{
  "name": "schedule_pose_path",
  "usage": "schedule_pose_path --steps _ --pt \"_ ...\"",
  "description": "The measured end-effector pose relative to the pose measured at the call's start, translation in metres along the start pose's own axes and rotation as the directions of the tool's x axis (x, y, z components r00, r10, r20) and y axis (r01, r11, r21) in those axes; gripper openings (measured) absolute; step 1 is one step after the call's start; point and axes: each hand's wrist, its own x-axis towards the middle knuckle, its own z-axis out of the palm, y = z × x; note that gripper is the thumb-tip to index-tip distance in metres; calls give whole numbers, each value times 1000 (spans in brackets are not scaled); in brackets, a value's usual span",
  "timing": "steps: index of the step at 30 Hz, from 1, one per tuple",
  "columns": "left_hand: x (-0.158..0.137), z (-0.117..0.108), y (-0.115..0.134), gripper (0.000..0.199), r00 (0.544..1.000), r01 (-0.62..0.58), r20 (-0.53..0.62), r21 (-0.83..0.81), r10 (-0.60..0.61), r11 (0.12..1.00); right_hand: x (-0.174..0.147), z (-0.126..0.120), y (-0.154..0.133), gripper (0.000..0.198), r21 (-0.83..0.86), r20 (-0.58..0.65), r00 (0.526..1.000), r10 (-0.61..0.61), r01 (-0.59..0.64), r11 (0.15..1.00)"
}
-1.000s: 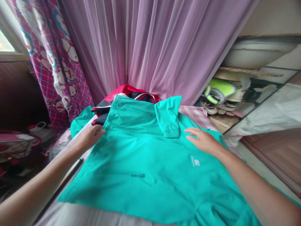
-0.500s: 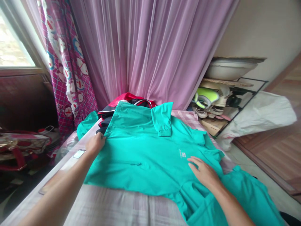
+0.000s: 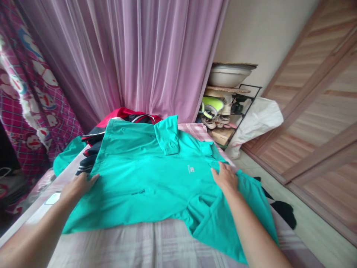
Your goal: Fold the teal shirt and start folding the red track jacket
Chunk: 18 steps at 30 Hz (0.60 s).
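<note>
A teal jacket lies spread out on the bed, with a small white logo on its chest and a short zip lower on its body. One of its sleeves is folded across it, its cuff toward me. At the jacket's left hem rests my left hand, thumb apart from the fingers; it touches the edge without a visible grip. My right hand lies on the collar end at the right, fingers spread on the fabric. The other sleeve is bunched in loose folds near my right forearm.
Red and navy clothes are piled behind the jacket. A phone-like object lies by my left forearm on the plaid bedsheet. Purple curtains hang behind. A shoe rack and a white bag stand at right.
My view has turned right. My left hand has loosened its hold on the hem, its thumb now apart. My right hand has moved from beside the logo to the collar end.
</note>
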Motion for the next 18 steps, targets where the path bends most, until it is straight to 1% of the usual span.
schedule_pose_path --steps 2,3,4,7,10,12,13,15,16,17,18 --pt "-14 -1 6 49 1000 22 -12 62 -21 998 0 -1 1 65 10 1 997 75 -75 997" --pt "-22 -2 11 49 999 35 -22 87 -33 996 0 0 2 68 12 13 995 97 -97 995" --pt "-29 -4 16 51 999 19 -41 92 -15 996 1 0 4 70 12 30 994 102 -102 995" --pt "-45 -11 28 59 997 -16 -72 103 23 995 10 -1 12 65 5 69 997 30 -31 1000" --pt "-56 -17 33 60 999 -23 -45 125 28 992 26 -8 23 61 17 40 998 -55 54 998" --pt "-65 -19 33 59 999 -20 -27 121 24 992 33 -14 29 61 15 32 997 -67 66 998" --pt "-70 -20 32 59 1000 -17 -22 114 19 993 35 -16 32 62 5 50 997 -55 55 998" --pt "-82 -20 31 59 1000 0 -13 103 2 995 32 -18 33 63 -36 91 996 -14 17 999" --pt "-88 -20 30 59 1000 14 -13 102 -13 995 28 -18 31 63 -57 88 996 -8 13 998" --pt "-94 -20 31 58 999 25 -23 105 -23 994 23 -18 27 63 -68 62 998 -28 32 997" --pt "-99 -20 33 57 999 25 -48 109 -20 994 17 -18 20 62 -68 20 997 -77 78 995"
